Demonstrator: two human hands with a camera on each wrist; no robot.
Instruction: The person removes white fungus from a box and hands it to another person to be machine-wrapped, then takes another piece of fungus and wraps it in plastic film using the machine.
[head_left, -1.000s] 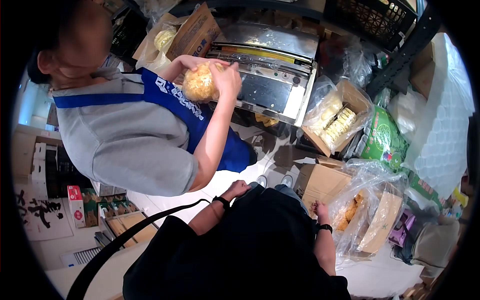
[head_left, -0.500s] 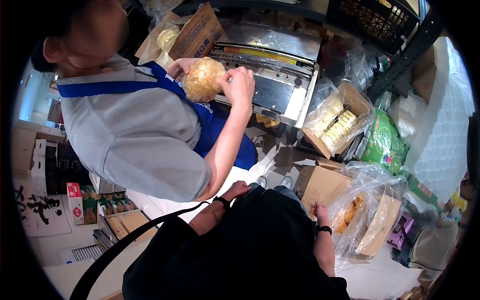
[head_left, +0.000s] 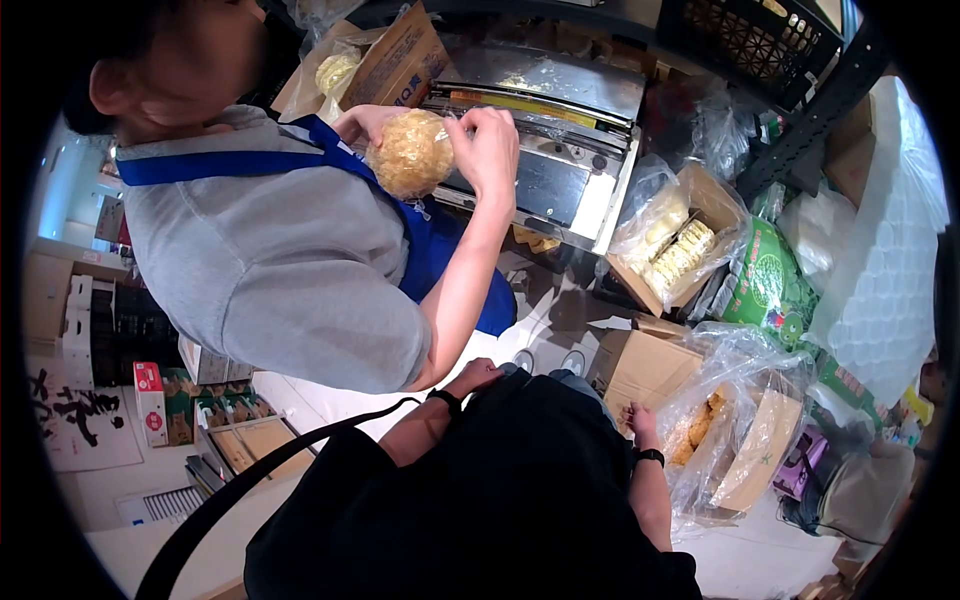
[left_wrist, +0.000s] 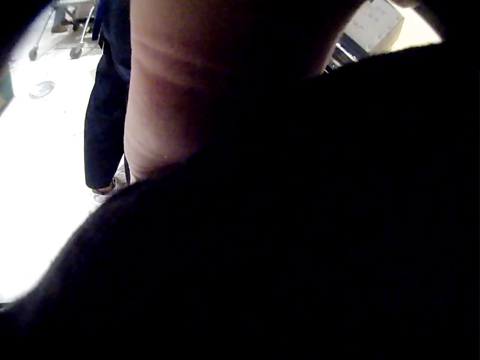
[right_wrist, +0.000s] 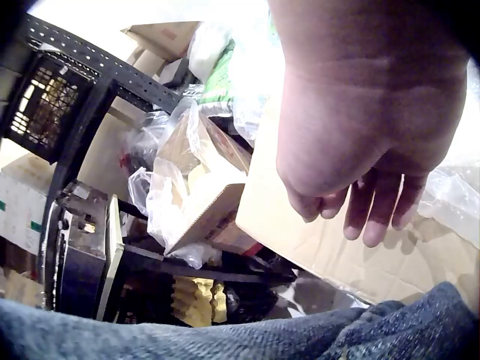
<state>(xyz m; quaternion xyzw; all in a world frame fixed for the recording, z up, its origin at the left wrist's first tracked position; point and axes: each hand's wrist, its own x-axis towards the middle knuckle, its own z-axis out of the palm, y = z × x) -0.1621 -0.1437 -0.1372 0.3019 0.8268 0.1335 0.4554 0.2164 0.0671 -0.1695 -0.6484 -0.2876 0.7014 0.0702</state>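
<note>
My left hand [head_left: 476,376] hangs at the front of my body by my trousers, its fingers loosely bent with nothing seen in them. In the left wrist view only the wrist [left_wrist: 169,97] shows beside dark cloth; that hand's fingers are hidden. My right hand [right_wrist: 367,150] dangles with loose, slightly bent fingers and holds nothing. It is nearest to the flap of an open cardboard box [head_left: 650,370]. In front of me, another person in a blue apron [head_left: 480,300] holds a round, golden-yellow bundle in clear plastic [head_left: 410,152] and pinches its wrap.
A metal wrapping machine [head_left: 545,185] stands beyond the bundle. Right of it, a box [head_left: 725,205] holds pale yellow packs. A plastic-lined box [head_left: 765,440] with golden-brown food stands by my right arm. A black shelf post [head_left: 815,130] rises at the upper right.
The other person's right hand has moved off the bundle's side, to the right and up, pulling at its wrap. The bundle has turned and shifted slightly. My hands have stayed in place.
</note>
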